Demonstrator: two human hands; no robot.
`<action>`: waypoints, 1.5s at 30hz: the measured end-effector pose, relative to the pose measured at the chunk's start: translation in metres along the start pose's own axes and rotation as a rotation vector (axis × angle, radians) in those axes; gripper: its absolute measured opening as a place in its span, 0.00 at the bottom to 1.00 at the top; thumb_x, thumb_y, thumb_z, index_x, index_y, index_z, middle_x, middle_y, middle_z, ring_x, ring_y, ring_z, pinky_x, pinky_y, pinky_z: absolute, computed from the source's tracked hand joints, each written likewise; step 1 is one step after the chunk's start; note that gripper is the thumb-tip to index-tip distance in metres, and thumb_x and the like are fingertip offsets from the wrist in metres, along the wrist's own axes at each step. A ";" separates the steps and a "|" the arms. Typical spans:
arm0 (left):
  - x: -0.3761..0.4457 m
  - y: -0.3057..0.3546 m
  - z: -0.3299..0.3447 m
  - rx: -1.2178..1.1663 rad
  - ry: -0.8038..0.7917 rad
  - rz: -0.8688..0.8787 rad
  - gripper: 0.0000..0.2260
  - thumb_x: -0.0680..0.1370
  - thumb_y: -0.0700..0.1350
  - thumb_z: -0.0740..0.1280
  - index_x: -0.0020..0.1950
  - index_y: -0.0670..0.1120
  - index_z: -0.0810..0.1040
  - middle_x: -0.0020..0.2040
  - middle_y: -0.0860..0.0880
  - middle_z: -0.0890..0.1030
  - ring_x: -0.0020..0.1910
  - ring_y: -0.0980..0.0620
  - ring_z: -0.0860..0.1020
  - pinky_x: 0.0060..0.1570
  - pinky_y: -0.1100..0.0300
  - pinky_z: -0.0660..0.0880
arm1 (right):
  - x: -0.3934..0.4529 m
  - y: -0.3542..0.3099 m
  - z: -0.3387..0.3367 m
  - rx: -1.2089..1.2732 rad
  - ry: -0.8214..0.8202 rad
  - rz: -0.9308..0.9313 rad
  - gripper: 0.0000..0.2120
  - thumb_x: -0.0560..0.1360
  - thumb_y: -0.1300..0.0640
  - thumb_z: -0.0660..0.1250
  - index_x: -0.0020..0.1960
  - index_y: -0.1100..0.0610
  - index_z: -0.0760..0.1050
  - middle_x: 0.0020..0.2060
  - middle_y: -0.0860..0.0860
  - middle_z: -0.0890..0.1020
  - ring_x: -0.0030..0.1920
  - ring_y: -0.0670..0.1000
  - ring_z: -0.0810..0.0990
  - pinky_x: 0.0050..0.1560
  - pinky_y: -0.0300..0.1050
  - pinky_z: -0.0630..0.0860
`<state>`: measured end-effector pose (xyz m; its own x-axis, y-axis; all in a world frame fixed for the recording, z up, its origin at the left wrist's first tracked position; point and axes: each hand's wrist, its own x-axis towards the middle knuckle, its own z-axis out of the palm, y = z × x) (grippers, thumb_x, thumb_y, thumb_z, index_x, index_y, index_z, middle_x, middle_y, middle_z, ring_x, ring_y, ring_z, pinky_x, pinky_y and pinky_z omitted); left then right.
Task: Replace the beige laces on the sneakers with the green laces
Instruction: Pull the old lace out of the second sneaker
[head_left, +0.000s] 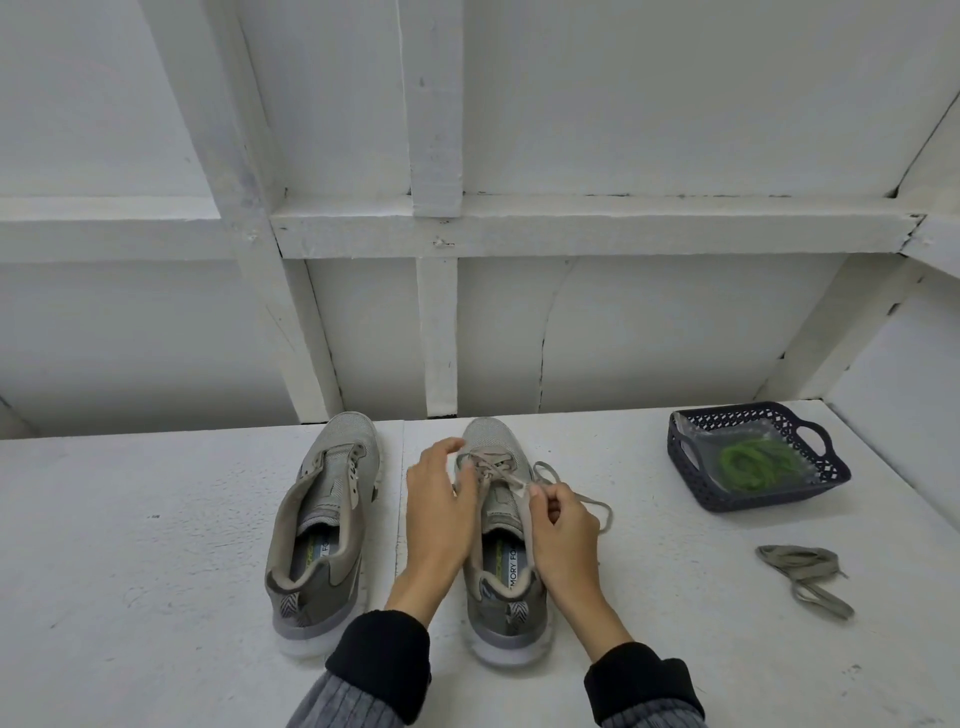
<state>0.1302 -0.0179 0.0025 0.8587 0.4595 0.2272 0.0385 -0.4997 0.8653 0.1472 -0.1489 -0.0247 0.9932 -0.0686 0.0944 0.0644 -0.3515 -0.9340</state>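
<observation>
The right hand (563, 525) pinches the beige lace (511, 480) just right of the eyelets. The left hand (441, 499), loosely spread, hovers at the shoe (498, 545), whose length runs toward the shelf's back edge.

head cam | looks forward-down (close) | over the white table (156, 519)

Two bare hands, the left hand (439, 506) and the right hand (563, 530), are seen emerging from black cuffs (382, 662), behind which grey ribbed sleeves (340, 704) are worn.
</observation>
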 end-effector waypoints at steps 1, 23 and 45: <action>0.003 0.001 0.000 0.155 -0.059 0.139 0.11 0.81 0.48 0.62 0.63 0.51 0.76 0.62 0.55 0.75 0.64 0.53 0.67 0.60 0.62 0.64 | 0.000 0.000 0.000 0.002 -0.001 -0.001 0.12 0.80 0.53 0.62 0.40 0.57 0.74 0.31 0.51 0.78 0.31 0.42 0.73 0.34 0.40 0.71; 0.012 0.018 -0.021 -0.205 -0.261 0.060 0.05 0.82 0.48 0.62 0.49 0.50 0.76 0.36 0.60 0.74 0.34 0.61 0.69 0.37 0.67 0.66 | -0.001 0.000 -0.001 0.031 -0.028 -0.025 0.12 0.80 0.53 0.62 0.39 0.54 0.73 0.30 0.48 0.76 0.30 0.41 0.72 0.32 0.36 0.70; 0.011 0.008 -0.017 -0.502 -0.111 -0.100 0.06 0.84 0.42 0.57 0.47 0.45 0.68 0.35 0.50 0.69 0.29 0.60 0.69 0.36 0.59 0.72 | 0.001 0.004 0.000 0.101 -0.057 -0.081 0.10 0.78 0.54 0.65 0.40 0.57 0.73 0.39 0.50 0.79 0.43 0.50 0.78 0.46 0.46 0.77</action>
<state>0.1317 -0.0047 0.0193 0.9132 0.3930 0.1076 -0.1035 -0.0316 0.9941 0.1485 -0.1506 -0.0286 0.9880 0.0106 0.1539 0.1514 -0.2575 -0.9543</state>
